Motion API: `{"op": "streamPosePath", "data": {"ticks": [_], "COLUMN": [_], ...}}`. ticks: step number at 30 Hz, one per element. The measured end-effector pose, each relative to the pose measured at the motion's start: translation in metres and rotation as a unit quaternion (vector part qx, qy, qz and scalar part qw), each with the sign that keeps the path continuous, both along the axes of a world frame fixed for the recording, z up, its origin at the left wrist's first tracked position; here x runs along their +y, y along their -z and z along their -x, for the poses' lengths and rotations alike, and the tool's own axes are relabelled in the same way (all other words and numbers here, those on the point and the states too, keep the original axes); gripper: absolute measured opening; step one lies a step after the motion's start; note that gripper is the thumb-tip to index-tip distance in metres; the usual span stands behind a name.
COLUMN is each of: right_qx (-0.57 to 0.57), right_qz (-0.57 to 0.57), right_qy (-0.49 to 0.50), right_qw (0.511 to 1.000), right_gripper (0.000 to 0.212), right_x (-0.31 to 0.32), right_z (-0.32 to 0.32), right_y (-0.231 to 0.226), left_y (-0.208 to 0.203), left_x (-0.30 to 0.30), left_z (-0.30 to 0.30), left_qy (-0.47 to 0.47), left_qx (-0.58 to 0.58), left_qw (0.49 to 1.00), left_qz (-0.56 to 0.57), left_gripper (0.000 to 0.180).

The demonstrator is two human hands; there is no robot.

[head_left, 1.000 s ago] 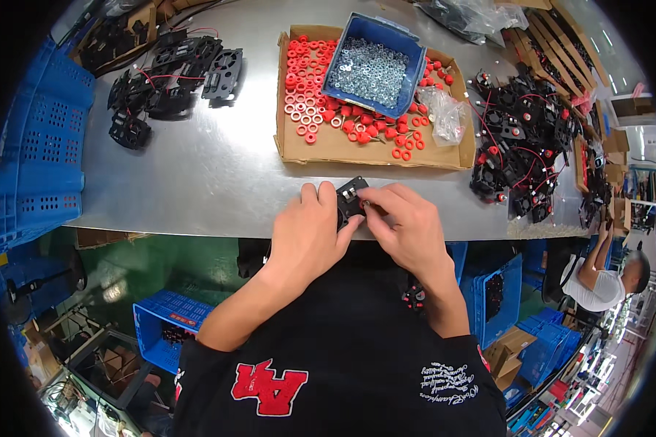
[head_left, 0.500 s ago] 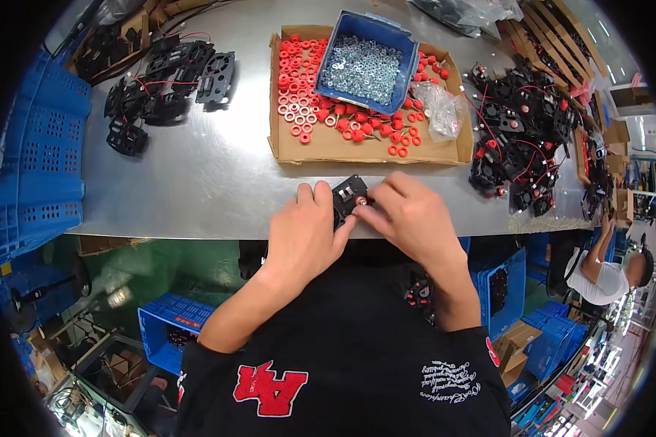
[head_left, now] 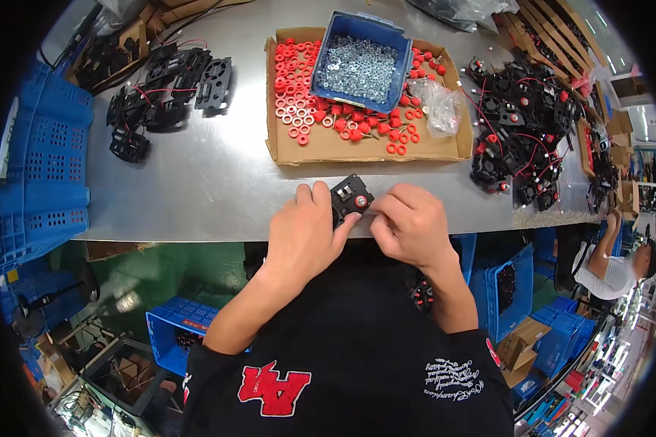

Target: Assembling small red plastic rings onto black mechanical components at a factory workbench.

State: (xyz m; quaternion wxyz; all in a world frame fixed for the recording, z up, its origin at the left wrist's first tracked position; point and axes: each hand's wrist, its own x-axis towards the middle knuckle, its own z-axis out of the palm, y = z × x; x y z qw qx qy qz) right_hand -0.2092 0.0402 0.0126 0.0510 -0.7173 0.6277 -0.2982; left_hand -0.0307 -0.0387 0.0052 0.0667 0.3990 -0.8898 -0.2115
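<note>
A perforated blue crate (head_left: pixel 40 175) stands at the far left edge of a grey metal surface (head_left: pixel 204 182), with a cluster of small black fan units (head_left: pixel 160 91) trailing red wires lying beyond it, well apart from the worker's hands. Near the front edge of the surface, the person's left hand (head_left: pixel 306 233) cups a single black fan unit (head_left: pixel 350 198) from its left side, thumb and fingers (head_left: pixel 321 195) curled around it and pinching its edge. A red disc shows on the upper face of the unit. The right hand (head_left: pixel 410 224) meets it from the other side, its fingers bunched together and pressed against the unit's right edge; whether they hold a small part between them cannot be told. Just behind the hands sits a shallow cardboard tray (head_left: pixel 357 149) scattered with red ring-shaped pieces (head_left: pixel 302 98), and inside it, toward the back, a blue plastic bin (head_left: pixel 390 44) filled with small silver washers (head_left: pixel 357 65). A clear plastic bag (head_left: pixel 441 105) rests on the tray's right part. Further right, a larger heap of black fan units with red centres (head_left: pixel 525 138) covers the surface. At the far right, below the surface, another person (head_left: pixel 605 266) in a white top is partly visible among blue crates.
</note>
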Motion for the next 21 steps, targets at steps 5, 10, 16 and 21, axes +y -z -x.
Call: {"op": "streamPosePath", "data": {"ticks": [5,10,16,21], "right_qx": [-0.070,-0.016,-0.076,-0.219], "right_qz": [0.078,0.056,0.090,0.070], "right_qy": [0.012,0.019,0.015,0.077], "right_qw": [0.994,0.998,0.993,0.970], "right_gripper": [0.016,0.016,0.018,0.024], "right_x": [-0.005,0.001,0.013,0.020], "right_z": [-0.011,-0.003,0.001,-0.017], "right_y": [0.010,0.002,0.013,0.011], "left_y": [0.003,0.001,0.000,0.001], "left_x": [0.000,0.001,0.003,0.003], "left_z": [0.000,0.000,0.000,-0.001], "left_qy": [0.006,0.006,0.002,0.006], "left_qx": [0.017,-0.005,0.002,-0.011], "left_qw": [1.000,1.000,1.000,1.000], "left_qz": [0.013,0.008,0.000,-0.004], "left_gripper": [0.050,0.050,0.050,0.050]}}
